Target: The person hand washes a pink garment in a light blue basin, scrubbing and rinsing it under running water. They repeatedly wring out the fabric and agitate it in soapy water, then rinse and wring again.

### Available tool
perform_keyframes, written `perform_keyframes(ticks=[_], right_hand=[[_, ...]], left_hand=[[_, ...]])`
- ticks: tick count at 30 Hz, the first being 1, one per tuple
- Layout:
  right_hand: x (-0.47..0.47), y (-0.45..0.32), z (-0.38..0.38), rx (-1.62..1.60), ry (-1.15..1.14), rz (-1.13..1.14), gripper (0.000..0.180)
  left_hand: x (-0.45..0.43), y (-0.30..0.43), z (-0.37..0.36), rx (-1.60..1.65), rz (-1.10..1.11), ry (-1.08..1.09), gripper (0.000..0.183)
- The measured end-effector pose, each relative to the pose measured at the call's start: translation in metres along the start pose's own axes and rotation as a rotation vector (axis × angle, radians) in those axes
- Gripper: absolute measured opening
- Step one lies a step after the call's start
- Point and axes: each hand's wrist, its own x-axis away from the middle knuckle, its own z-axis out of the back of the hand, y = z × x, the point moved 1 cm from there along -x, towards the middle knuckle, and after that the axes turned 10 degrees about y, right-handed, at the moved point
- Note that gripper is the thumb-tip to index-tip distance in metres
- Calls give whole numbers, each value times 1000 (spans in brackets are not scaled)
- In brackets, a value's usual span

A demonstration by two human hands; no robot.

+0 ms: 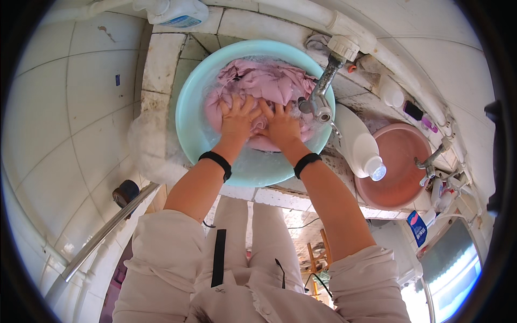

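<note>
A wet pink garment (266, 80) lies bunched in sudsy water inside a light turquoise plastic basin (188, 109). Both hands press down on the cloth side by side, near the basin's middle. My left hand (238, 117) has its fingers spread, their tips against the fabric. Close to its right, my right hand (280, 123) also rests on the cloth with fingers apart; part of its fingertips is hidden by folds and suds. Black bands circle both wrists. A metal tap (323, 97) reaches over the basin's right side, its spout near my right hand.
Right of the basin, a white plastic bottle (355, 137) leans over a reddish plastic basin (394, 165) below another tap (430, 163). A white bottle (177, 12) stands at the upper left. Foam (151, 145) covers the left ledge. A brush (414, 110) lies beyond the reddish basin.
</note>
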Motion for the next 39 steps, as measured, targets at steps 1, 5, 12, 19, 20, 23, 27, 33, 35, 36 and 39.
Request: perform_keyframes(ticks=[1,5,12,19,20,23,27,33,35,36,39], right_hand=[[-7,3,2,-102,-154,-71,91],[-42,52,-42,-136,171,300,54],[-42,46,1,-383,145,84,46],[65,45,69,-1115,268,-162,38],[79,40,67,-889,465,68,45],[91,23,46,-276,644,262,62],[53,5,0,281,475,164,73],[-20,23,-24,390,-116,72,59],[-9,31,-31,562,-140,211,52],[-9,34,-32,525,-163,204,50],[-23,46,-36,177,-251,23,47]], left_hand=[[-7,-3,-3,3,-11,1,69],[-44,-18,-16,33,-77,-102,46],[-72,-25,72,411,-73,-238,40],[0,-38,132,839,-192,-27,91],[13,-30,132,704,-133,-60,97],[37,-7,95,356,-29,-18,110],[31,6,40,103,8,89,114],[-1,6,9,110,52,-125,88],[-3,7,-5,63,63,-99,84],[0,10,-10,-25,49,-74,87],[-11,11,-22,-31,12,-284,83]])
